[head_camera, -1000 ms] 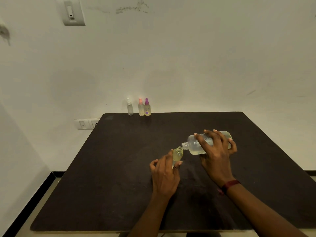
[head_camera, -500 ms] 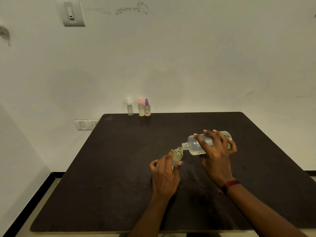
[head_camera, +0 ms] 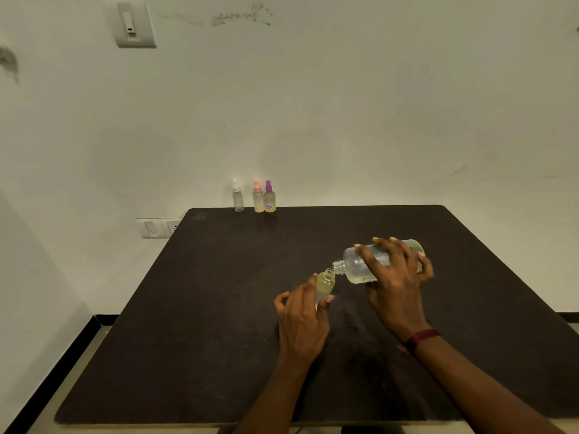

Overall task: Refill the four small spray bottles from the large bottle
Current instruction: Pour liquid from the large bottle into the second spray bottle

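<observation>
The large bottle (head_camera: 360, 267) is gripped in the right hand (head_camera: 396, 286), tipped almost flat, its neck meeting the open mouth of the small bottle (head_camera: 325, 283) clasped upright by the left hand (head_camera: 302, 324).

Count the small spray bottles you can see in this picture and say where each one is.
4. Three stand capped at the table's far edge: a clear bottle, a pink-capped bottle and a purple-capped bottle. The open bottle is in the left hand. None seems hidden.
</observation>
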